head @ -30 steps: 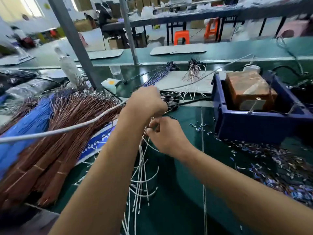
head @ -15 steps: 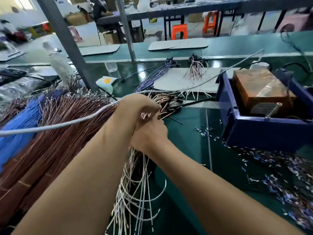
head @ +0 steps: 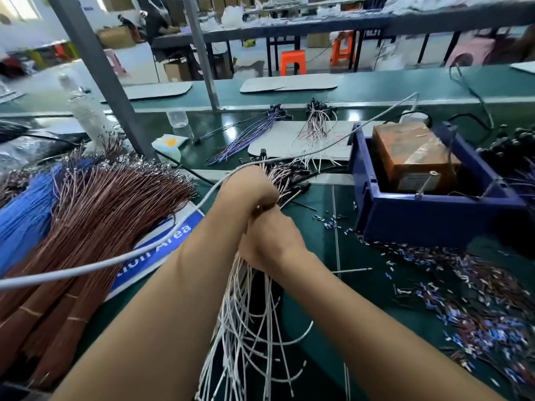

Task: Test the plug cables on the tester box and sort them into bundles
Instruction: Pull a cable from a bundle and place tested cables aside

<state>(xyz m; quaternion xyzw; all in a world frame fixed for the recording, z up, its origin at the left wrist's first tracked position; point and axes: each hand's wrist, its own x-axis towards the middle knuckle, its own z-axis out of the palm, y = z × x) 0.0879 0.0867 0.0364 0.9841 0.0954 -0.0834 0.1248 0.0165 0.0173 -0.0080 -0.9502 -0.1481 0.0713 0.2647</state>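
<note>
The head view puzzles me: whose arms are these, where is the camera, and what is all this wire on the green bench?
There is no machine here. A person wears a wide-angle camera on the head, looking forward and down, so the two bare arms are their own.

The left hand and the right hand meet at the middle, both gripping one bundle of thin wires. Its white tails hang toward the camera; its pink ends with dark plugs stick out beyond the left hand.

On the bench: at left a big sheaf of brown wires beside blue wires, over a blue sign. Farther back lie two smaller sorted bundles, one purple, one pink and white. At right a blue bin holds a brown box, probably the tester. Small cut scraps litter the right side. A white cable crosses above it all.
</note>
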